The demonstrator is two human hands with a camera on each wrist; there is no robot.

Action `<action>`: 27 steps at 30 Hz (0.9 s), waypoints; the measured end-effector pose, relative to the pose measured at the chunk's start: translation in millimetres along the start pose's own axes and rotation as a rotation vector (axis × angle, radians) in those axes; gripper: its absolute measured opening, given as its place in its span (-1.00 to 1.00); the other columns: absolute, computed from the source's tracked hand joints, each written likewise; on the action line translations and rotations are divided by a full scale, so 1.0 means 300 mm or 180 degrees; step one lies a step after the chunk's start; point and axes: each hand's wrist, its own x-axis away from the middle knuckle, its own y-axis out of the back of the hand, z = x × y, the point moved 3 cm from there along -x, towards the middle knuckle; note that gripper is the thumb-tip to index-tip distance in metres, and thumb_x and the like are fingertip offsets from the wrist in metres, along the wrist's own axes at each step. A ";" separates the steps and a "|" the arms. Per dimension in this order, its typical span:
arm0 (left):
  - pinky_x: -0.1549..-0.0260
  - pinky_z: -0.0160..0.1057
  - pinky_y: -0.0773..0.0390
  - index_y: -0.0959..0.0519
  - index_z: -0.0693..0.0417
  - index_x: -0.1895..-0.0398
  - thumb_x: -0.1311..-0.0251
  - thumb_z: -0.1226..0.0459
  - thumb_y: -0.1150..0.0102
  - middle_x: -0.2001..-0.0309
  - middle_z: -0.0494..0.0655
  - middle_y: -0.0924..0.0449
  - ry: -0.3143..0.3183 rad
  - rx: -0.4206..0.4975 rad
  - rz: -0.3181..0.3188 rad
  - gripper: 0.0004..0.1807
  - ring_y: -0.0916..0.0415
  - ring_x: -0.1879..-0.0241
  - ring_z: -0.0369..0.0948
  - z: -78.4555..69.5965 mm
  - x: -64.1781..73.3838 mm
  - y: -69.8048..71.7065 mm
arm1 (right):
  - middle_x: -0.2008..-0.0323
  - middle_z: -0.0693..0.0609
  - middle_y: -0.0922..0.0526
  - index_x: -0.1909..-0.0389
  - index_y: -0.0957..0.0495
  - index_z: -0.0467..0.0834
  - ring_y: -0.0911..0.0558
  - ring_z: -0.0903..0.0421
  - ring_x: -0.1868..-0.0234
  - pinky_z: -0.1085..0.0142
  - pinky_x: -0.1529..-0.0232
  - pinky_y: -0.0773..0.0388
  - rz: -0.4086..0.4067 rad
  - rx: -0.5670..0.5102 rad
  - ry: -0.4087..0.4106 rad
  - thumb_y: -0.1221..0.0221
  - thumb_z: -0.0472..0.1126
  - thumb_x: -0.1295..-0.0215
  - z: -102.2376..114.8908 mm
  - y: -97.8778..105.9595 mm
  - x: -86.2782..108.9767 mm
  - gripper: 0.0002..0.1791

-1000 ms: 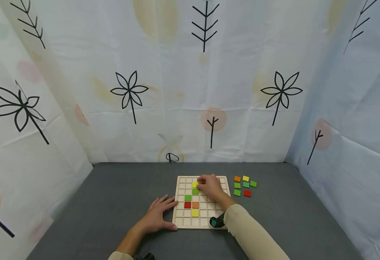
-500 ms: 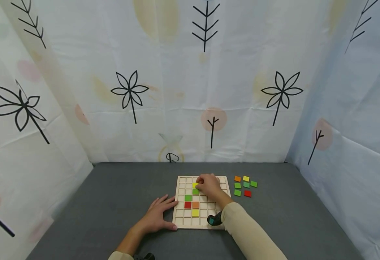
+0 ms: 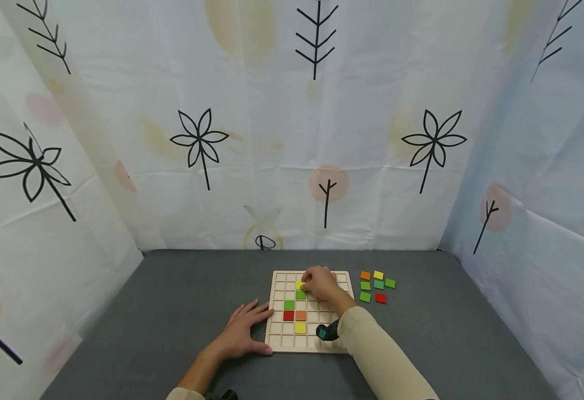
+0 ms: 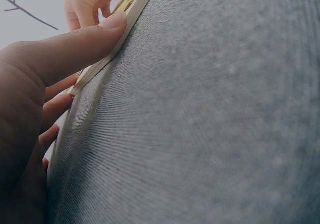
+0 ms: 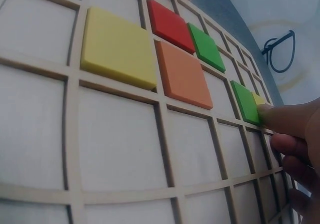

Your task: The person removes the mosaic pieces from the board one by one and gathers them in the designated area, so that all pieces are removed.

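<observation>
A pale wooden board [image 3: 322, 308] divided into square cells lies on the dark table. My right hand [image 3: 322, 284] is over its far half, thumb and fingers pinching a yellow tile [image 3: 299, 285] in a cell. In the right wrist view, the thumb partly covers that tile, beside a green tile [image 5: 244, 102]. Nearer cells hold another green tile [image 3: 289, 304], a red tile [image 3: 288, 315], an orange tile [image 3: 300, 315] and a second yellow tile [image 3: 300, 328]. My left hand [image 3: 242, 331] rests with spread fingers against the board's left edge; its thumb touches the near corner.
Right of the board lie several loose tiles, including an orange one [image 3: 365, 275], a yellow one [image 3: 378, 275], a teal one [image 3: 379, 284] and a red one [image 3: 381, 298]. Patterned white cloth [image 3: 282, 128] hangs behind and on both sides of the table [image 3: 192, 294].
My right wrist and forearm have shifted slightly left while the fingers stay at the yellow tile. The left hand, board and loose tiles look the same.
</observation>
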 end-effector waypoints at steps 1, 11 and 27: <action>-0.33 0.28 0.21 -0.40 -0.05 -0.39 0.22 -0.31 -0.39 -0.41 -0.08 -0.26 0.0004 -0.0003 0.0002 0.04 0.07 -0.46 0.09 0.001 -0.001 0.000 | 0.46 0.17 -0.54 0.29 -0.66 -0.08 -0.48 -0.02 0.09 -0.10 -0.11 -0.23 -0.0003 -0.0014 0.0003 -0.36 -0.19 -0.18 0.000 0.000 0.000 -0.89; -0.33 0.28 0.20 -0.40 -0.06 -0.39 0.22 -0.33 -0.38 -0.41 -0.11 -0.26 0.0028 -0.0013 0.0028 0.05 0.07 -0.46 0.08 0.001 -0.003 0.000 | 0.33 0.13 -0.55 0.26 -0.65 -0.08 -0.48 0.05 0.16 0.02 0.00 -0.39 -0.0341 -0.0343 0.0183 -0.38 -0.21 -0.16 -0.026 -0.024 0.026 -0.86; -0.31 0.31 0.20 -0.40 -0.02 -0.38 0.20 -0.26 -0.43 -0.42 -0.05 -0.25 -0.0074 0.0028 -0.0017 0.02 0.06 -0.45 0.13 -0.007 0.004 0.005 | 0.36 0.14 -0.49 0.29 -0.60 -0.02 -0.45 0.14 0.30 0.22 0.26 -0.49 -0.0539 -0.0701 0.0210 -0.34 -0.24 -0.21 -0.043 -0.044 0.043 -0.89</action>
